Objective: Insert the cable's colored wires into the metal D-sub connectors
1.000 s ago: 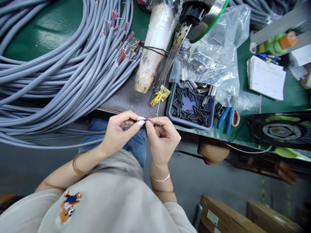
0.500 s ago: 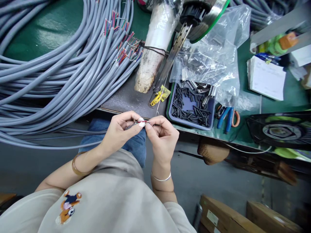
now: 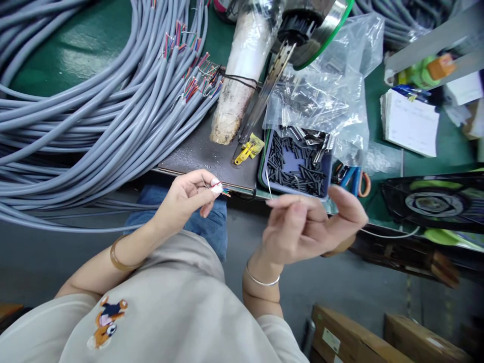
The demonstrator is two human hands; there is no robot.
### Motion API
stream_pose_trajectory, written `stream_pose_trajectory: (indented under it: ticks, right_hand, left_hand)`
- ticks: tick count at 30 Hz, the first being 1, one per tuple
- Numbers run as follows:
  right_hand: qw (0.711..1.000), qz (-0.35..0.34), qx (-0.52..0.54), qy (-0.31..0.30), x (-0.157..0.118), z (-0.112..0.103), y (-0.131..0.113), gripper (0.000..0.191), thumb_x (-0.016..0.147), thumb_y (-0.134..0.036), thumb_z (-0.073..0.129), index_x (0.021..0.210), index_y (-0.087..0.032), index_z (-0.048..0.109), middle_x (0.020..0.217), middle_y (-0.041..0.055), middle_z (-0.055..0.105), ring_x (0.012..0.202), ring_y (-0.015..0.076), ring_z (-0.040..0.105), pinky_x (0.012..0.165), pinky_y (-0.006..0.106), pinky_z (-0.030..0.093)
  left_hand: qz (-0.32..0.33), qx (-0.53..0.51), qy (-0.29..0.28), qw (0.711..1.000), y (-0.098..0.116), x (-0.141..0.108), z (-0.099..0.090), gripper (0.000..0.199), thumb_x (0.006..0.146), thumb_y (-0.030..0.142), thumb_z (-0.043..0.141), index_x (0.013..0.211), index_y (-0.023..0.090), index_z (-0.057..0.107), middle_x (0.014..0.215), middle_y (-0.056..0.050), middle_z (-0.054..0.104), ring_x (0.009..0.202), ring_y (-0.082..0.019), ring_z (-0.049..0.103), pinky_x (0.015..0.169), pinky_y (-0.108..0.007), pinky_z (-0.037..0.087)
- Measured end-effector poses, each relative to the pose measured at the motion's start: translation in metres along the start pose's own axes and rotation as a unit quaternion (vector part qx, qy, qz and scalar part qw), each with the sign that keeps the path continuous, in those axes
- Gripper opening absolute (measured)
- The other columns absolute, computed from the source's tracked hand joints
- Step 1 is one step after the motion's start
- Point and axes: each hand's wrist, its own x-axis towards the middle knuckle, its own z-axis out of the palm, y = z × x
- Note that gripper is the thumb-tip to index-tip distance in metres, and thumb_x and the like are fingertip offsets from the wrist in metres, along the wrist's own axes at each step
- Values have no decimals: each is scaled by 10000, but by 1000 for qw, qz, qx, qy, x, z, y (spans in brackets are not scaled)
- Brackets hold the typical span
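Thin coloured wires at a cable's end stick out between the thumb and fingers of my left hand, which is closed on them near the table edge. My right hand is apart from it, in front of the blue tray. A thin pale strand runs down to its pinched thumb and fingertips, while another finger curls outward. The blue tray holds many short black tubes and metal pieces. A yellow tool lies left of it on a dark board.
Bundled grey cables cover the left of the green table. Behind the tray are a wire spool and clear plastic bags. Blue-handled pliers, a white notepad and a black fan are at the right.
My right hand has moved right, away from my left hand, and its outer finger has spread. The pale strand has shifted right with it. Coloured wire ends now show beyond my left fingertips.
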Motion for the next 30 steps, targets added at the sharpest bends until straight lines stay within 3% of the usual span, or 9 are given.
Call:
stream_pose_trajectory:
  ticks: [3,5,9,15,23,26,29,30]
  right_hand:
    - [991,70,-55,-100,-5,-8,-1,179,991,-208,653,1164,-250,669,909,-10,818,657,134,763,603,270,627]
    - [986,82,-59,-134,-10,-10,1,62,969,-208,694,1025,-232,683,894,-7,820,802,173,809,723,307,668]
    - [988,65,3,-137,-16,-7,2,112,949,-156,703,1002,-245,660,857,-36,810,730,161,797,666,293,661]
    - [990,32,24,-137,-18,-3,0,161,929,-132,707,1034,-250,677,829,-32,805,681,178,788,622,310,655]
    - [987,-11,-67,-148,-18,0,2,67,926,-199,730,956,-253,705,788,-39,803,717,167,794,741,312,667]
    - [980,-50,-89,-171,-14,-6,3,91,931,-179,711,977,-257,714,752,-48,783,603,133,737,618,274,622]
    - [963,-153,-76,-207,-9,-25,-5,80,899,-225,751,942,-285,722,590,-82,669,423,91,540,431,257,444]
    - [965,-139,-77,-211,-7,-34,-9,75,878,-264,776,906,-305,720,547,-93,625,400,89,487,418,267,399]
  left_hand:
    - [-27,-62,-33,997,1,1,-7,255,757,273,869,785,148,648,599,57,570,392,-41,497,402,-152,344]
    - [-33,-104,-81,991,0,2,-15,256,757,273,880,772,151,655,641,48,585,388,-36,503,387,-149,341]
    - [-18,-182,-187,965,-7,2,-33,330,753,335,881,669,166,611,596,46,534,330,-38,440,321,-159,306]
    - [5,-199,-196,960,-14,-1,-42,418,722,352,880,578,174,530,529,57,467,272,-37,362,279,-170,272]
    - [16,-198,-212,957,-17,-3,-47,441,724,368,857,560,182,493,513,65,450,241,-37,307,261,-186,242]
    - [-5,-170,-186,968,-15,-4,-46,466,675,396,874,541,187,479,489,62,434,265,-50,312,273,-195,245]
    - [-43,-112,-127,985,-7,-6,-41,387,651,356,884,578,180,546,515,49,453,351,-53,350,339,-176,248]
    - [-46,-91,-119,988,-3,-7,-39,347,658,335,882,599,174,580,531,43,471,375,-51,360,360,-171,250]
